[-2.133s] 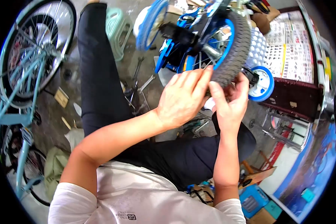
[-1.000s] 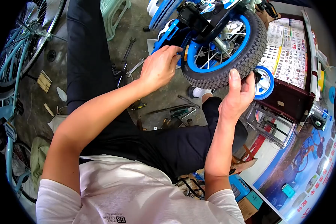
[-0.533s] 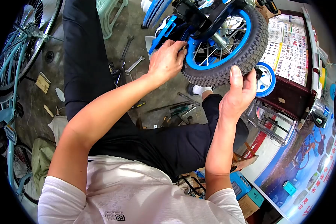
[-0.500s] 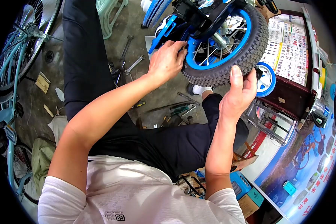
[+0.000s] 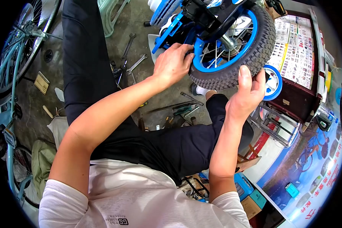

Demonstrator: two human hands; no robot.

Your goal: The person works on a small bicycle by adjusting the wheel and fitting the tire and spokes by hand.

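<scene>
A small bicycle wheel (image 5: 237,66) with a knobby black tyre and bright blue rim hangs tilted at the upper middle, fixed to a blue-and-black bicycle frame (image 5: 201,19). At its left side is my left hand (image 5: 173,64), fingers curled against the edge of the tyre and rim; the fingertips are partly hidden. My right hand (image 5: 245,95) holds the lower right of the tyre, its thumb up along the tread. Just beside those fingers sits a blue-rimmed white training wheel (image 5: 271,83); whether they touch it I cannot tell.
Wrenches (image 5: 136,64) and other hand tools (image 5: 182,110) lie on the floor. A light-blue bicycle (image 5: 11,114) stands at the left. To the right are a cabinet with a printed parts sheet (image 5: 292,49), a metal rack (image 5: 273,125) and a poster (image 5: 304,171). A green plastic stool (image 5: 110,17) is at the top.
The wheel and both hands have shifted slightly right in view, with the grip much the same. The floor and surroundings have moved only a little.
</scene>
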